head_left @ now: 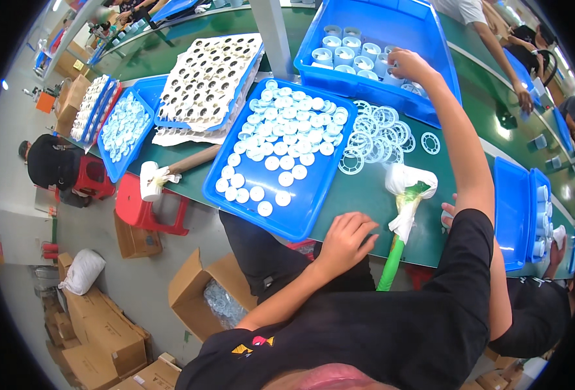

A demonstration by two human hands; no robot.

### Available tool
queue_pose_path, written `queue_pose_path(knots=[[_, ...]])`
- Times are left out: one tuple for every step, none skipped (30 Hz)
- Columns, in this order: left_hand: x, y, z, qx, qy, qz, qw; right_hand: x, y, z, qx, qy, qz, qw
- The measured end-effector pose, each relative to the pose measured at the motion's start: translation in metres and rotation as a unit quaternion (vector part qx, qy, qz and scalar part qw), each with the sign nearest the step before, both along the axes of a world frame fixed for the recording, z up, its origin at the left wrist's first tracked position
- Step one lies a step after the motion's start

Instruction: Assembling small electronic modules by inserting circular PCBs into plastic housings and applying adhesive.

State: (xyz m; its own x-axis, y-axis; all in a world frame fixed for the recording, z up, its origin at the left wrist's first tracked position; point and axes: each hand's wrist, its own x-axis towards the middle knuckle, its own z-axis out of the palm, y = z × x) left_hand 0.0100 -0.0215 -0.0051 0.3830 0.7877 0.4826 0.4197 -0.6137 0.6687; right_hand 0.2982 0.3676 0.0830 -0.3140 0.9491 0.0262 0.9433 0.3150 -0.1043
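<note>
Reaching far across the green table [365,195], the right hand [408,65] closes its fingers on a white cup-shaped part [391,73] at the near edge of the blue bin [430,39], among rows of the same parts. The left hand [346,240] rests on the table edge, fingers bent and holding nothing, just beside the blue tray of white round caps [281,153]. The outstretched forearm passes above the clear plastic rings [378,136]; dipping, it could scatter them, or the sleeve could snag the rag-wrapped green stick [404,195].
</note>
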Motion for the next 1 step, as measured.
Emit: queue_pose_path(knots=[[0.0007,0.0,-0.0004,0.0,0.0,0.004,1.0,-0.0075,-0.002,-0.001,0.003,-0.022,0.004,1.0]])
